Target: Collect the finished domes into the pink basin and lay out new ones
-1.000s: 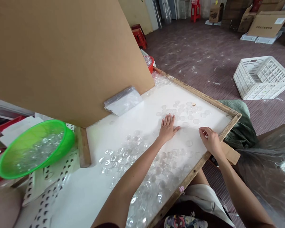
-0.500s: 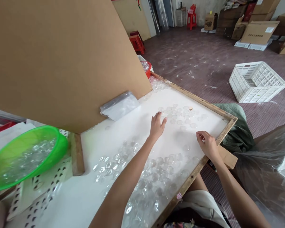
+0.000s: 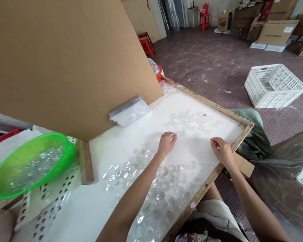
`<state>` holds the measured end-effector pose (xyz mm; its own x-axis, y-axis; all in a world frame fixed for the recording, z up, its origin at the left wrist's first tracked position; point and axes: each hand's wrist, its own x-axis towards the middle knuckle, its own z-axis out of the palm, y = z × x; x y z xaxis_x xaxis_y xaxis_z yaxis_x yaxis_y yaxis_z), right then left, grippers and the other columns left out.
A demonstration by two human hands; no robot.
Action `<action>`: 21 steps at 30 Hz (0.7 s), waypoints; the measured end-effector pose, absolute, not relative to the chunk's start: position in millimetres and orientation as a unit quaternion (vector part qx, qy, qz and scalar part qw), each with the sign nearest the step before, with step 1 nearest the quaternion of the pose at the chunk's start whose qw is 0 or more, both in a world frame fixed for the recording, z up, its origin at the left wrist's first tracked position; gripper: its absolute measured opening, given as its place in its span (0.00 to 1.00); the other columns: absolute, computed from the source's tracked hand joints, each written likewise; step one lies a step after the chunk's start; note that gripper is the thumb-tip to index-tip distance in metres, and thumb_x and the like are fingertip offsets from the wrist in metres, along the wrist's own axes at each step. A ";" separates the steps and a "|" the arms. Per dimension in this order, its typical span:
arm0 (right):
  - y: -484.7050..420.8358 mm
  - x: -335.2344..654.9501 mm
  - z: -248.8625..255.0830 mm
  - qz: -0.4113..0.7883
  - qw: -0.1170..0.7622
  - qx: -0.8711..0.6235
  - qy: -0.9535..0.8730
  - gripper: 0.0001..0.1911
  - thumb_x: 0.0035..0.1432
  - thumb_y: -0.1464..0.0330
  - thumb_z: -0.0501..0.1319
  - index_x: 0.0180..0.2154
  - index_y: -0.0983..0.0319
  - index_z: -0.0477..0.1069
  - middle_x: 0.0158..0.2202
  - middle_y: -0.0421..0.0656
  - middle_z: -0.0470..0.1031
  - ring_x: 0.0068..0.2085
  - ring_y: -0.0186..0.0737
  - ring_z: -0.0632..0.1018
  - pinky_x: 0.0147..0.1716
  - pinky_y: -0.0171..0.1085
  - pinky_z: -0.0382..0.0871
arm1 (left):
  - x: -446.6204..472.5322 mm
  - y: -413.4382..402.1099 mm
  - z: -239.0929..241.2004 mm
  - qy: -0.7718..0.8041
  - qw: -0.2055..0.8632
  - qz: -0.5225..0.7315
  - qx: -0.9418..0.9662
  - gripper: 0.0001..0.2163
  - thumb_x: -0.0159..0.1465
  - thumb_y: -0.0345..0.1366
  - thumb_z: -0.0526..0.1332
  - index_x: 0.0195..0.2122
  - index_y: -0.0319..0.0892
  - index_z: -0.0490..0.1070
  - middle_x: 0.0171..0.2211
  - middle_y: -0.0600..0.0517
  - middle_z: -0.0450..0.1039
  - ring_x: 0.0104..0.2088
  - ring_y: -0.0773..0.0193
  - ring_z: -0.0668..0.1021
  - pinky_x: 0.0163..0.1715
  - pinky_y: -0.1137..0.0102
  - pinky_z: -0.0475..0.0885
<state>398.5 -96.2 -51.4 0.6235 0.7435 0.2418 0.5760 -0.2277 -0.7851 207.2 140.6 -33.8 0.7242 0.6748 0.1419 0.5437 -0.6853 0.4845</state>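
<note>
My left hand (image 3: 166,143) and right hand (image 3: 222,151) curl on one tray (image 3: 141,134); whether they grasp anything, I cannot tell. Clear discs (image 3: 192,121), too many to count, lie at twelve and six o'clock. One cardboard sheet (image 3: 65,60) blocks ten o'clock, with one green basin (image 3: 63,164) at nine.

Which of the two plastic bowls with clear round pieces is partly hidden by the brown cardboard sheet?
The small red plastic bowl, behind the far edge of the brown cardboard sheet; the large green plastic bowl sits unobstructed.
</note>
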 end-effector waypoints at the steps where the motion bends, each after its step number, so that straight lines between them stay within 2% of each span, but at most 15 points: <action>1: -96.1 398.4 -51.4 0.091 0.454 -0.779 -0.423 0.19 0.68 0.56 0.50 0.43 0.60 0.74 0.34 0.47 0.77 0.32 0.43 0.76 0.34 0.39 0.69 | 207.6 140.1 -32.7 0.344 0.225 0.159 0.898 0.11 0.67 0.37 0.54 0.36 0.45 0.76 0.37 0.49 0.79 0.41 0.57 0.78 0.48 0.61 0.72; 3: -96.0 398.3 -51.4 0.090 0.455 -0.779 -0.422 0.19 0.68 0.56 0.51 0.42 0.60 0.74 0.34 0.47 0.77 0.32 0.43 0.76 0.34 0.39 0.69 | 206.9 139.7 -31.3 0.364 0.244 0.168 0.883 0.11 0.67 0.37 0.54 0.35 0.45 0.76 0.36 0.50 0.78 0.38 0.59 0.78 0.44 0.63 0.74; 6: -95.9 398.4 -51.7 0.090 0.456 -0.777 -0.424 0.18 0.68 0.57 0.51 0.42 0.60 0.74 0.34 0.46 0.77 0.32 0.42 0.76 0.34 0.38 0.69 | 206.3 138.4 -31.0 0.370 0.242 0.180 0.879 0.09 0.67 0.37 0.55 0.41 0.44 0.75 0.41 0.49 0.77 0.39 0.59 0.77 0.42 0.64 0.74; 9: -95.8 398.5 -51.5 0.090 0.457 -0.776 -0.426 0.18 0.67 0.57 0.52 0.42 0.61 0.74 0.34 0.46 0.77 0.32 0.42 0.76 0.34 0.38 0.69 | 210.7 133.6 -31.3 0.329 0.227 0.164 0.902 0.12 0.65 0.37 0.59 0.49 0.45 0.72 0.49 0.48 0.74 0.46 0.57 0.77 0.47 0.62 0.74; 13: -95.6 398.2 -50.7 0.092 0.459 -0.776 -0.423 0.16 0.67 0.58 0.52 0.42 0.61 0.74 0.35 0.46 0.77 0.32 0.42 0.76 0.35 0.38 0.69 | 220.4 125.5 -30.9 0.254 0.194 0.111 0.941 0.10 0.66 0.35 0.59 0.47 0.45 0.73 0.48 0.48 0.76 0.51 0.54 0.75 0.55 0.59 0.70; 17: -95.6 398.0 -50.9 0.091 0.459 -0.775 -0.425 0.16 0.67 0.59 0.52 0.43 0.61 0.74 0.34 0.45 0.77 0.33 0.41 0.77 0.35 0.38 0.69 | 222.3 122.5 -29.7 0.274 0.205 0.124 0.931 0.10 0.68 0.36 0.54 0.44 0.44 0.74 0.43 0.48 0.78 0.44 0.56 0.77 0.52 0.60 0.71; 21: -96.3 398.6 -52.3 0.084 0.459 -0.774 -0.429 0.16 0.68 0.59 0.52 0.42 0.61 0.74 0.35 0.46 0.77 0.33 0.42 0.77 0.34 0.38 0.69 | 218.4 126.1 -29.6 0.349 0.285 0.126 0.884 0.14 0.70 0.36 0.50 0.49 0.46 0.72 0.36 0.52 0.79 0.34 0.61 0.78 0.42 0.66 0.73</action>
